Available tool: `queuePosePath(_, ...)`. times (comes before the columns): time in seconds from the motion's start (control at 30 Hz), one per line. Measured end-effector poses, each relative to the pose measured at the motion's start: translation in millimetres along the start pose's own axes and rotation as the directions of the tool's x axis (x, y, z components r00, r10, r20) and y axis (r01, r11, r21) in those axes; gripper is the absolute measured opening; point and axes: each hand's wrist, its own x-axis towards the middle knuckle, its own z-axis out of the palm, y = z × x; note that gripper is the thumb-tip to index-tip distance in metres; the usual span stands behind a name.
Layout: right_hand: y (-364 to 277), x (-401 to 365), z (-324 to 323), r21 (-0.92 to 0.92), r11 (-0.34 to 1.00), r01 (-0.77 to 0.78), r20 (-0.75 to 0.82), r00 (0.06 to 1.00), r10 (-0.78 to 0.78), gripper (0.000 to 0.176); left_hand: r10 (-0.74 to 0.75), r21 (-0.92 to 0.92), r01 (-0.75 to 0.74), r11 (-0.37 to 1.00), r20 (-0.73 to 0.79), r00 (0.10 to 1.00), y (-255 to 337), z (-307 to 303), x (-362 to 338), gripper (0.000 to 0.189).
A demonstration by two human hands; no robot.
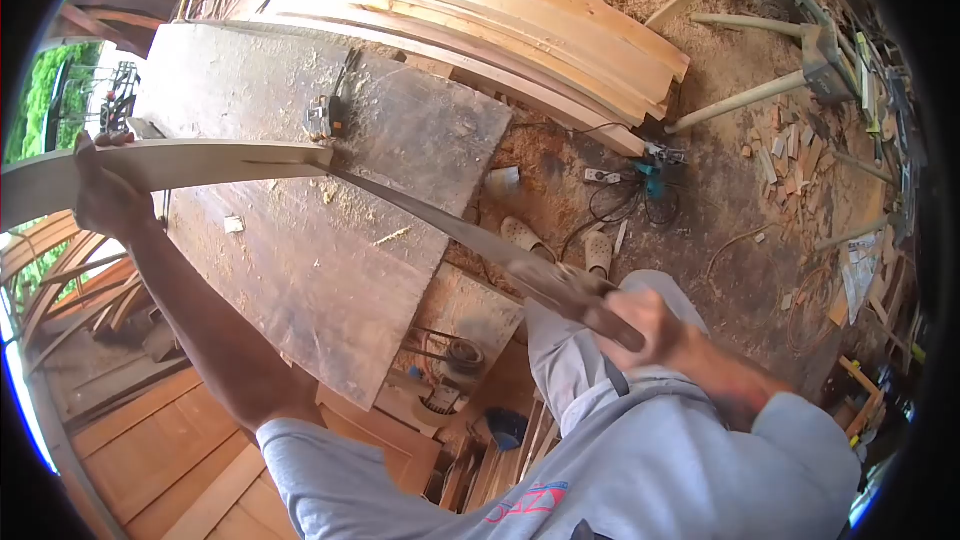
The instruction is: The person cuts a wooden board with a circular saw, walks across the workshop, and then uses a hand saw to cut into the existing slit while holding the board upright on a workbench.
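A long, pale, curved board [220, 162] reaches from the left edge of the view over the worktable [330, 290]. My left hand [108, 190] grips that board near the left, its fingers wrapped over the top edge. On the right, in front of my body, my right hand [645, 325] is closed around the handle of a handsaw [450, 225] and is blurred by motion. The saw's narrow blade runs up and left to the board's right end, where its tip meets or overlaps the wood; the exact contact is too small to tell.
A small tool [323, 118] lies on the worktable. Long planks [480, 25] are stacked behind it. On the floor are a teal power tool [652, 182] with cables, a power strip [602, 176], wood scraps [795, 165] and a wooden-legged stand [750, 100]. A motor [462, 355] sits below the table.
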Motion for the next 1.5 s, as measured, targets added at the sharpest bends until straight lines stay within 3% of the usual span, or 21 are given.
queuePosePath(0.03,21,22,24,0.009,1.0,0.024,-0.022,0.999,-0.024,0.02,0.014,0.01,-0.015,1.0,0.008,1.0,-2,0,2,0.028)
queuePosePath(0.07,46,46,50,0.186,0.981,-0.06,0.012,0.998,0.058,0.018,0.036,0.014,-0.036,0.999,0.012,0.999,-1,1,4,0.029)
queuePosePath(0.17,75,114,117,0.234,0.972,0.022,-0.064,0.998,-0.008,0.02,0.126,-0.004,-0.126,0.992,0.054,0.991,0,1,3,0.03)
queuePosePath(0.23,67,97,104,0.245,0.969,-0.045,-0.025,0.998,0.053,0.021,0.084,0.109,-0.082,0.991,-0.02,0.996,7,4,-11,0.029)
queuePosePath(0.27,61,88,94,0.245,0.964,-0.105,0.029,0.994,0.101,0.023,0.099,0.062,-0.1,0.993,0.027,0.995,1,0,-4,0.029)
queuePosePath(0.43,15,-49,-15,-0.027,0.998,-0.056,0.088,0.994,0.058,0.025,0.118,0.109,-0.117,0.987,0.001,0.993,13,7,-22,0.029)
queuePosePath(0.5,-26,-40,-34,0.024,0.997,-0.067,0.089,0.994,0.064,0.024,0.096,0.107,-0.093,0.99,-0.025,0.995,7,7,-20,0.029)
queuePosePath(0.57,-31,-5,-19,0.018,1.0,-0.014,0.05,0.999,0.013,0.025,0.177,0.041,-0.179,0.983,0.049,0.983,-3,5,-7,0.03)
queuePosePath(0.6,-23,20,-6,0.017,1.0,0.008,0.021,1.0,-0.009,0.024,0.369,0.096,-0.406,0.909,0.265,0.891,-22,-15,17,0.03)
queuePosePath(0.63,-11,45,13,0.019,0.999,0.032,-0.008,0.999,-0.032,0.024,0.375,0.104,-0.41,0.906,0.25,0.893,-12,-13,7,0.03)
queuePosePath(0.7,34,81,73,0.142,0.99,-0.024,-0.081,0.996,0.035,0.021,0.131,0.222,-0.125,0.967,-0.015,0.991,19,14,-29,0.03)
queuePosePath(0.73,53,90,93,0.131,0.991,0.006,-0.064,0.998,0.003,0.02,0.251,0.229,-0.261,0.938,0.075,0.965,2,-1,-11,0.031)
queuePosePath(0.77,57,97,100,0.123,0.992,0.03,-0.051,0.998,-0.024,0.022,0.125,0.072,-0.123,0.99,-0.023,0.992,1,3,-11,0.032)
queuePosePath(0.93,43,29,37,0.088,0.996,-0.014,0.01,1.0,0.013,0.02,0.079,-0.021,-0.078,0.997,0.043,0.996,-8,-11,12,0.028)
queuePosePath(1.0,22,-7,-5,-0.076,0.99,0.12,0.089,0.99,-0.113,0.023,0.058,-0.016,-0.058,0.998,0.039,0.998,-10,-14,15,0.029)
queuePosePath(1.07,-13,-12,-27,-0.133,0.99,0.045,0.111,0.993,-0.03,0.031,0.04,0.001,-0.04,0.999,0.039,0.998,-5,-12,17,0.03)
queuePosePath(1.17,-7,35,11,-0.084,0.996,0.027,0.046,0.999,-0.023,0.025,0.061,-0.058,-0.057,0.997,0.065,0.996,-11,-8,24,0.03)
queuePosePath(1.2,12,60,35,0.027,1.0,-0.006,0.022,1.0,0.005,0.022,0.063,-0.05,-0.06,0.997,0.062,0.996,-8,-8,20,0.03)
queuePosePath(1.3,83,106,106,0.2,0.979,-0.039,0.0,0.999,0.04,0.025,0.103,0.103,-0.104,0.989,0.012,0.995,3,1,8,0.03)
queuePosePath(1.4,72,87,100,0.191,0.981,-0.016,-0.01,1.0,0.018,0.027,0.023,-0.117,-0.01,0.993,0.114,0.993,-11,-16,28,0.027)
queuePosePath(1.5,53,25,36,0.107,0.994,-0.004,0.059,0.998,-0.002,0.022,0.018,-0.1,-0.012,0.995,0.055,0.998,-10,-11,26,0.025)
